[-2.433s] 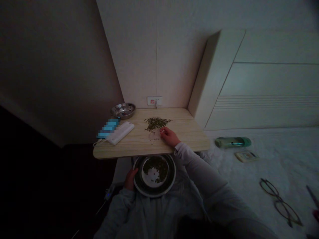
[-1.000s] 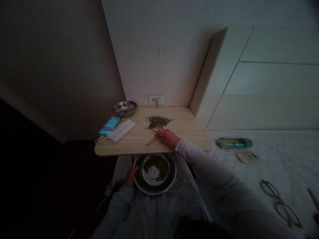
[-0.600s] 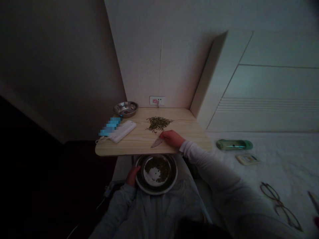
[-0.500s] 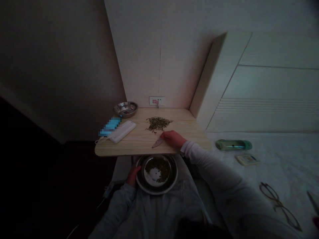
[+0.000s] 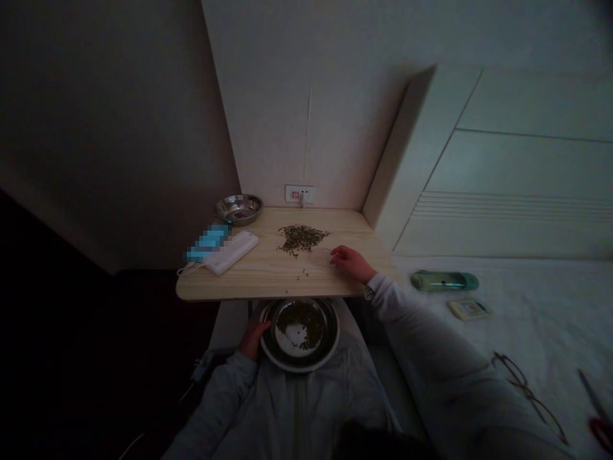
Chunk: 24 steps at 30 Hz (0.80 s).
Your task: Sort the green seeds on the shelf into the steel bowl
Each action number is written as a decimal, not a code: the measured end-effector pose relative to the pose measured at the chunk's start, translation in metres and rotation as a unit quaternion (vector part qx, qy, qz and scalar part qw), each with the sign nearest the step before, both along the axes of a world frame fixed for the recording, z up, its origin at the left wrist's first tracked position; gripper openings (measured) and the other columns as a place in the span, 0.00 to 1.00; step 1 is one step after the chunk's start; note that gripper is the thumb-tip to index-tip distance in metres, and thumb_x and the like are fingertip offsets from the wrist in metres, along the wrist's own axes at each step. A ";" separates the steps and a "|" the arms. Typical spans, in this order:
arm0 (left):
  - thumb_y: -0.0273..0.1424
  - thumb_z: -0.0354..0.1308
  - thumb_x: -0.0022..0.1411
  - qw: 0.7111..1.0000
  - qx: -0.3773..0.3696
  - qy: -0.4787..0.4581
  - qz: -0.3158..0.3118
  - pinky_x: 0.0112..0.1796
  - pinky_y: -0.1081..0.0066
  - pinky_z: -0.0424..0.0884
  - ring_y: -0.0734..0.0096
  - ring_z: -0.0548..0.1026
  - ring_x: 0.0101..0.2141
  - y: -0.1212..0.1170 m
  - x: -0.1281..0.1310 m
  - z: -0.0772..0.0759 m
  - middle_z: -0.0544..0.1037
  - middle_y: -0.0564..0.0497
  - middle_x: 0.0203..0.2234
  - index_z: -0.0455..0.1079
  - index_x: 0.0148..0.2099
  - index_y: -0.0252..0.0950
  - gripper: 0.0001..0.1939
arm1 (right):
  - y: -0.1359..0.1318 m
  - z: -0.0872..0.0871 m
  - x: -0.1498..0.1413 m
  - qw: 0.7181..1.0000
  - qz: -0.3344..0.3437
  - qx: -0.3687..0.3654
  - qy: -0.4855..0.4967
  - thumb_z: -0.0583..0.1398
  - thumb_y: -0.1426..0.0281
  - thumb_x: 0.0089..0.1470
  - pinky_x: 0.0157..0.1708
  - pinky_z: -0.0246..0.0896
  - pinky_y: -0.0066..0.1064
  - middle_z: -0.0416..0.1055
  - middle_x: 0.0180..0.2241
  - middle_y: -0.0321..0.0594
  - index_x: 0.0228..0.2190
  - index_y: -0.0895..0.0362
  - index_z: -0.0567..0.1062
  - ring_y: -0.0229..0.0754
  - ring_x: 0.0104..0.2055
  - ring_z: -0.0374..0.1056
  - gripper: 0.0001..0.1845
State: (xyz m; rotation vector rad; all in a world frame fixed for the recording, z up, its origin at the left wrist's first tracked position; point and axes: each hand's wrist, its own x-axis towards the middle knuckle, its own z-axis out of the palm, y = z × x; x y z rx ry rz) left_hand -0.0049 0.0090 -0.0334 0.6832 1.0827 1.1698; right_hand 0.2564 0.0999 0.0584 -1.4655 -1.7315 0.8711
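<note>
On the wooden tabletop (image 5: 249, 284) lies a pile of small green-brown grains (image 5: 302, 238), with a few stray ones nearer the front edge. My right hand (image 5: 353, 263) is just right of the pile, fingers pinched on a thin, see-through flat piece (image 5: 318, 257) whose kind I cannot make out. Below the table edge, a wide metal basin (image 5: 301, 369) rests on my lap, with a smaller metal bowl (image 5: 290, 347) inside it holding more grains. My left hand (image 5: 253, 340) grips the basin's left rim, thumb over the edge.
Another metal bowl (image 5: 239, 209) stands at the table's back left. In front of it lie a blurred-out phone (image 5: 209, 243) and a white power bank (image 5: 232, 253) with a cable. On the bed at right are a green case (image 5: 444, 281), a card-like pack (image 5: 469, 309), glasses (image 5: 527, 391) and scissors (image 5: 594, 399).
My right hand has moved right and slightly up, away from the front of the pile, with the clear piece. Stray grains now show near the front edge. My left hand stays on the basin.
</note>
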 end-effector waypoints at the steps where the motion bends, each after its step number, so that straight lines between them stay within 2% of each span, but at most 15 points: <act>1: 0.31 0.57 0.38 1.000 -0.009 -0.017 -0.011 0.42 0.63 0.59 0.58 0.68 0.40 0.000 0.000 0.001 0.76 0.48 0.27 0.70 0.31 0.34 0.14 | -0.002 -0.002 0.000 1.000 -0.011 -0.005 -0.007 0.52 0.74 0.41 0.26 0.56 0.25 0.67 0.23 0.35 0.29 0.59 0.64 0.30 0.22 0.60 0.08; 4: 0.31 0.57 0.38 0.999 -0.026 -0.040 -0.018 0.42 0.63 0.59 0.58 0.68 0.39 -0.002 0.001 0.003 0.76 0.48 0.26 0.70 0.32 0.34 0.14 | -0.006 -0.004 -0.002 0.999 -0.020 -0.015 -0.021 0.53 0.74 0.40 0.25 0.55 0.24 0.67 0.23 0.35 0.29 0.59 0.64 0.30 0.22 0.60 0.08; 8: 0.31 0.57 0.36 1.000 -0.018 -0.017 -0.006 0.42 0.63 0.59 0.57 0.67 0.40 -0.003 0.001 0.005 0.76 0.49 0.27 0.70 0.31 0.34 0.14 | -0.012 -0.003 -0.011 1.000 -0.012 -0.019 -0.006 0.52 0.74 0.40 0.23 0.54 0.23 0.66 0.22 0.34 0.29 0.59 0.64 0.30 0.21 0.59 0.08; 14: 0.30 0.56 0.37 0.999 -0.035 -0.038 -0.009 0.40 0.63 0.61 0.57 0.68 0.39 -0.004 0.003 0.007 0.76 0.50 0.25 0.68 0.38 0.34 0.20 | -0.019 -0.003 -0.019 0.999 0.000 -0.033 0.026 0.52 0.73 0.40 0.22 0.54 0.23 0.65 0.21 0.33 0.28 0.59 0.63 0.30 0.20 0.59 0.08; 24: 0.29 0.56 0.37 0.999 -0.027 -0.043 -0.003 0.39 0.63 0.61 0.58 0.69 0.37 -0.003 0.002 0.003 0.76 0.50 0.25 0.66 0.42 0.33 0.24 | -0.026 -0.008 -0.027 1.000 0.011 -0.021 0.012 0.53 0.71 0.39 0.23 0.53 0.23 0.64 0.21 0.33 0.28 0.59 0.64 0.30 0.21 0.59 0.09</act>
